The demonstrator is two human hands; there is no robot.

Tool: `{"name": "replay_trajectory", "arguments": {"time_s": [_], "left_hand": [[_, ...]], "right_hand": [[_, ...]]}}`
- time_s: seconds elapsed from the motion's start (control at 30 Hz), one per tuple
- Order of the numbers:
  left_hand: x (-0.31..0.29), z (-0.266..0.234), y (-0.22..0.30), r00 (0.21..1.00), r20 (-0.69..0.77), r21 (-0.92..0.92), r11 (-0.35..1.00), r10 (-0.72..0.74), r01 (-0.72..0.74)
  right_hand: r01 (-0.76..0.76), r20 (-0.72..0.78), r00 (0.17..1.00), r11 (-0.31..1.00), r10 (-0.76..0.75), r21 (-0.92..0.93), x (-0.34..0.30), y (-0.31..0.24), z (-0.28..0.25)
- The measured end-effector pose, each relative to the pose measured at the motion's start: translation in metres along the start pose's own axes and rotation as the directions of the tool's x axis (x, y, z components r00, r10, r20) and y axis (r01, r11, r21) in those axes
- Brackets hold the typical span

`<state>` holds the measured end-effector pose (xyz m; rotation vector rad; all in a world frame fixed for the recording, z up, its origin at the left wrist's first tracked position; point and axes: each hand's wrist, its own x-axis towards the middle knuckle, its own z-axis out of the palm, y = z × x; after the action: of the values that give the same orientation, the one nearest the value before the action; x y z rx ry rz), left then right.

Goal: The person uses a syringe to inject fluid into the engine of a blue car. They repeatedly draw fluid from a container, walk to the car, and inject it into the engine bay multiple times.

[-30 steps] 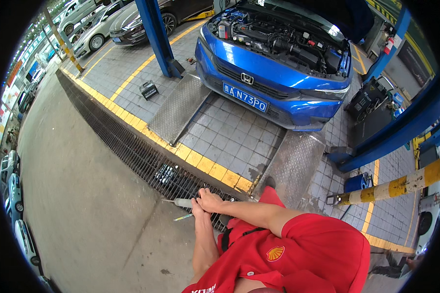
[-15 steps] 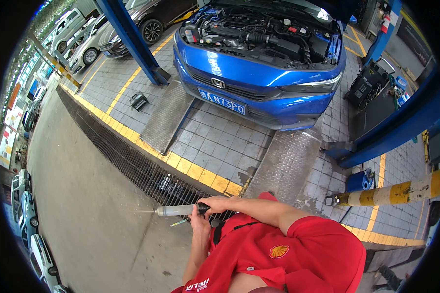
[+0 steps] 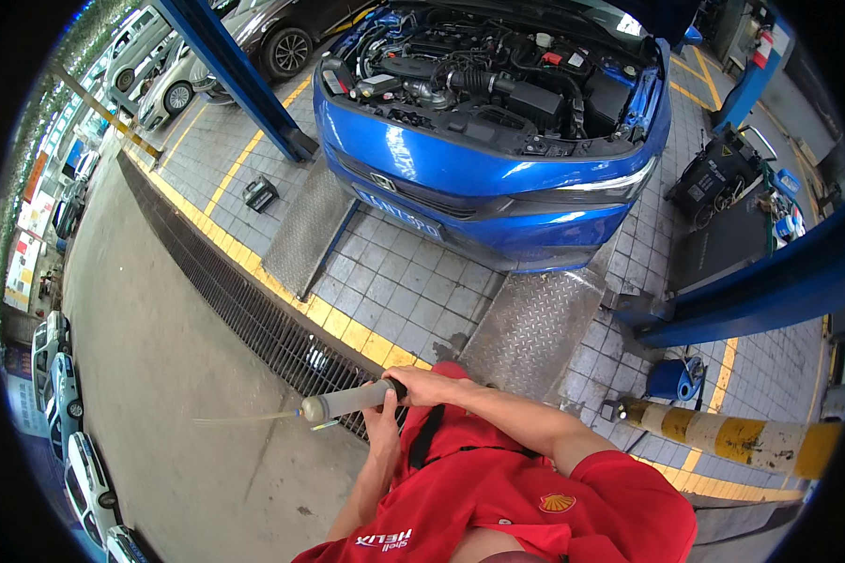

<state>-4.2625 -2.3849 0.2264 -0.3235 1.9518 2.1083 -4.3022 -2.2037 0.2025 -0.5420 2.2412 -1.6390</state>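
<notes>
Both my hands are on a large syringe (image 3: pixel 345 402) with a cloudy pale barrel and a dark rear end, held roughly level over the floor grate. My left hand (image 3: pixel 382 422) is closed around the barrel near its rear. My right hand (image 3: pixel 421 386) grips the dark end; its fingers partly hide that end. From the syringe's tip a thin, clear yellowish tube (image 3: pixel 253 418) points left over the concrete. Just below the barrel shows a slim pen-like stick (image 3: pixel 326 425), pale with green; whether my left hand holds it I cannot tell.
Ahead stands a blue car (image 3: pixel 479 178), hood raised, engine bay exposed. Blue lift posts (image 3: pixel 239 80) flank it, with metal ramp plates (image 3: pixel 535 324) before it. A drain grate (image 3: pixel 253 324) crosses the floor. At right are a striped pole (image 3: pixel 723 433), a blue container (image 3: pixel 676 378) and a black machine (image 3: pixel 723 164).
The view has shifted, and the car's engine bay appears slightly nearer. The tube reaches further left from the syringe's tip. Both hands keep their hold.
</notes>
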Motion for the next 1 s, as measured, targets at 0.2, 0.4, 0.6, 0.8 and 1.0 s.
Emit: {"name": "replay_trajectory", "arguments": {"time_s": [0.2, 0.4, 0.6, 0.8, 1.0], "left_hand": [[0.057, 0.081, 0.011, 0.989, 0.145, 0.058, 0.998, -0.005, -0.003], [0.14, 0.194, 0.028, 0.919, 0.395, 0.245, 0.961, 0.02, -0.126], [0.188, 0.343, 0.123, 0.759, 0.649, 0.305, 0.9, 0.042, -0.311], [0.242, 0.466, 0.133, 0.656, 0.755, 0.318, 0.869, 0.01, -0.379], [0.271, 0.562, 0.098, 0.704, 0.707, 0.443, 0.818, -0.069, -0.366]], "right_hand": [[-0.048, -0.123, 0.991, 0.998, 0.053, 0.049, -0.011, 0.022, -0.082], [-0.172, -0.353, 0.914, 0.978, 0.202, 0.116, -0.033, 0.066, -0.185], [-0.271, -0.6, 0.706, 0.927, 0.375, 0.26, -0.081, 0.027, -0.321], [-0.282, -0.709, 0.396, 0.812, 0.584, 0.511, -0.17, 0.063, -0.428], [-0.185, -0.738, 0.332, 0.808, 0.587, 0.56, -0.227, 0.054, -0.533]]}}
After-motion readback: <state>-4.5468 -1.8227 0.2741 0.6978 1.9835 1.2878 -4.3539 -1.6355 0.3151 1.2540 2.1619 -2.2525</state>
